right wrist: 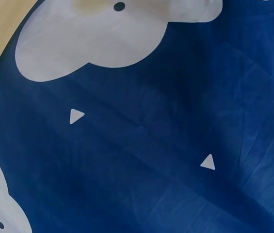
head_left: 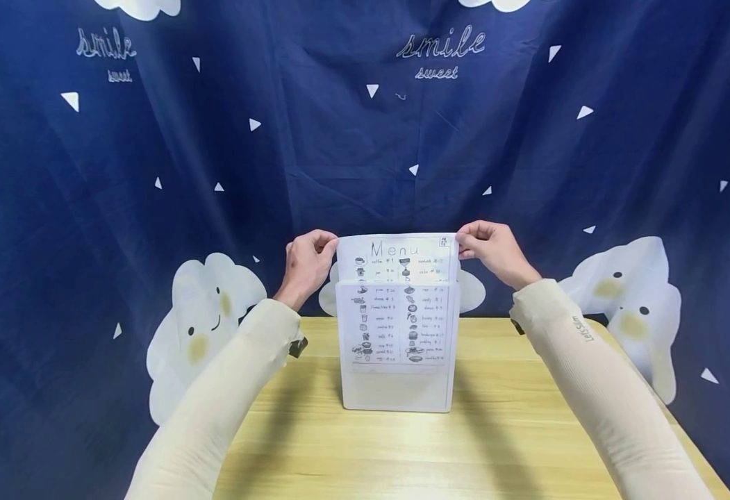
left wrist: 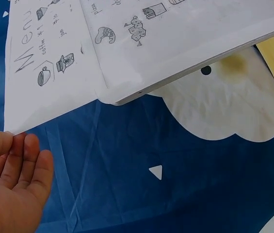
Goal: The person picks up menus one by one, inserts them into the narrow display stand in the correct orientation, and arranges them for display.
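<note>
A paper menu sheet [head_left: 427, 250], headed "Menu" with small food drawings and prices, stands upright, partly inside a white-edged display holder [head_left: 396, 392] with a clear front. Its top portion rises above the holder's rim, and the lower lines show through the front. My left hand [head_left: 307, 262] pinches the sheet's top left corner between thumb and fingers; the left wrist view shows this hand [left wrist: 18, 189] at the corner too. At the top right corner, my right hand [head_left: 492, 248] pinches the paper. Neither hand appears in the right wrist view.
The holder stands on a light wooden table [head_left: 402, 458]. Close behind the table hangs a dark blue curtain [head_left: 339, 139] with white clouds, triangles and "smile" lettering. It also drapes down both sides, past the table's rounded far right corner.
</note>
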Action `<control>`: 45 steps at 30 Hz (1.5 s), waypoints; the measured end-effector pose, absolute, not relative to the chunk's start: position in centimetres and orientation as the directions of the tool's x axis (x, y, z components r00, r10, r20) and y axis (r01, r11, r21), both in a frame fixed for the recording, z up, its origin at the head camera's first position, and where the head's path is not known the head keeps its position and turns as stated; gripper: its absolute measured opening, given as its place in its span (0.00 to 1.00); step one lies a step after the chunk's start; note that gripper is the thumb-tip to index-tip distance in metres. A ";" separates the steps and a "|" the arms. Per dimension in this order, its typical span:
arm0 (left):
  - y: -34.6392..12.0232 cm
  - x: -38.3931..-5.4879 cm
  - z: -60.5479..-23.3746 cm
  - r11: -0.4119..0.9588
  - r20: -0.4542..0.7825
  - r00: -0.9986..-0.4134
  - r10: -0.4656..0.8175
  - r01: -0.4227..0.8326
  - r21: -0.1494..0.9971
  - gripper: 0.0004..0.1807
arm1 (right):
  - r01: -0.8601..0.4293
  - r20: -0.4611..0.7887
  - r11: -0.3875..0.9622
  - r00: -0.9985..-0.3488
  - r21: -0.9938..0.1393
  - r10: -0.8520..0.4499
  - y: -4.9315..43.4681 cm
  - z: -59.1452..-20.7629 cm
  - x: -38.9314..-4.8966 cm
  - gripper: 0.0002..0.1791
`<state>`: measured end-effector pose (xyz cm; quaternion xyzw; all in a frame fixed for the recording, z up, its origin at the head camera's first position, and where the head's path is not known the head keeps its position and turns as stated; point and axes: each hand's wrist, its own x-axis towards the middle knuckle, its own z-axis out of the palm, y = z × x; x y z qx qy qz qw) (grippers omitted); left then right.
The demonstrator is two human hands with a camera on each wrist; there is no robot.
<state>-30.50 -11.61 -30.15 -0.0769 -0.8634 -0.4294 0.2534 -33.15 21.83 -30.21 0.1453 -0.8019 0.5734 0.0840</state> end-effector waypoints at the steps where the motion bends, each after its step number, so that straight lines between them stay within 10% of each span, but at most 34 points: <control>1: -11.6 -30.5 -30.1 0.619 0.504 -0.860 -0.084 0.351 0.702 0.08 | -0.329 0.301 0.303 -0.944 -0.894 -0.136 21.8 -30.2 -33.1 0.10; 45: -11.6 -30.4 -31.4 0.602 0.447 -0.891 -0.077 0.316 0.733 0.07 | -0.308 0.274 0.293 -0.950 -0.905 -0.153 22.0 -31.4 -32.8 0.08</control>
